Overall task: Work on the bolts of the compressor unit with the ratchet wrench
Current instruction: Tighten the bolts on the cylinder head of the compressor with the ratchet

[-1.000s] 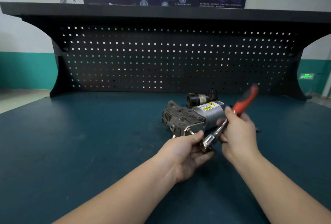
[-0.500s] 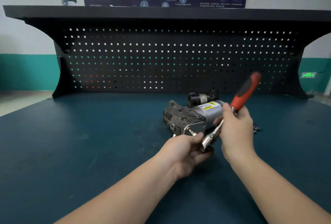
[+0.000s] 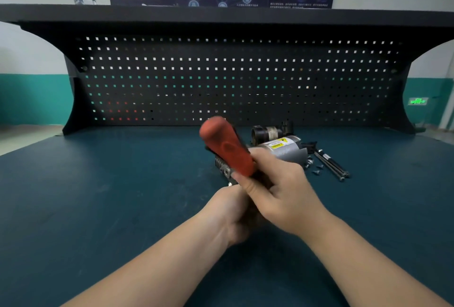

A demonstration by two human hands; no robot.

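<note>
gripping a blurred red-handled ratchet wrench (image 3: 227, 147), right hand (image 3: 282, 193) before the grey compressor unit (image 3: 282, 150), left fingers (image 3: 233, 198) unclear

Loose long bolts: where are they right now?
Head view, right of centre: the long bolts lie on the bench mat just right of the compressor unit, with small screws beside them.

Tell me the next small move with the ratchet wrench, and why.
Probably swing the red handle back toward the right. The right hand grips it, tilted left over the compressor unit; the left hand seems to steady the hidden head, so another stroke looks due.
</note>
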